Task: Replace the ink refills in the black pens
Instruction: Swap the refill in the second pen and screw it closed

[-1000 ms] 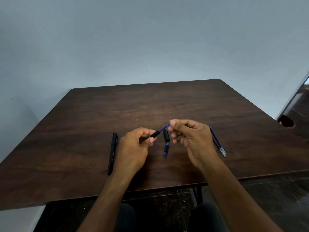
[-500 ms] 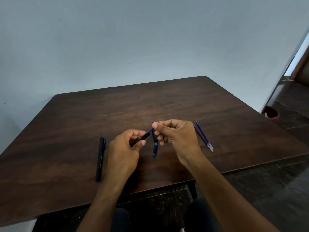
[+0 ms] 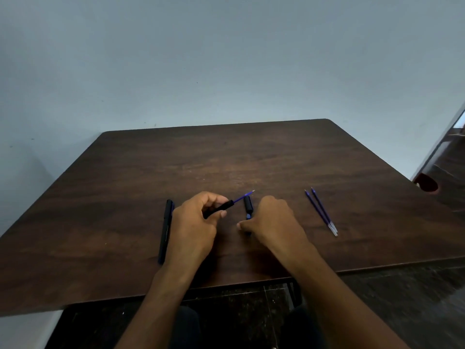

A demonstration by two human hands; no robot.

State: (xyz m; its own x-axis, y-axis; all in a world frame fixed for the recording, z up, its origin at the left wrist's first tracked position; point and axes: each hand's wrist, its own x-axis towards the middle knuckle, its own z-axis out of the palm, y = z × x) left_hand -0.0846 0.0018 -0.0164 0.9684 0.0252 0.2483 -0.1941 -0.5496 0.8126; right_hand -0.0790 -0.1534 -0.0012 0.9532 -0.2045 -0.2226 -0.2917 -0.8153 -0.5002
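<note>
Dark brown wood-grain table. Black pen barrel in left hand, blue refill protruding. Black cap beside right hand. Right of it, two blue refills, clear ends. Left, black pen. Pale blue-grey wall.

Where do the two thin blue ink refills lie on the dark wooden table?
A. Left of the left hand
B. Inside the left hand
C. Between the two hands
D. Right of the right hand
D: the two thin blue ink refills lie side by side on the table, right of the right hand.
</note>
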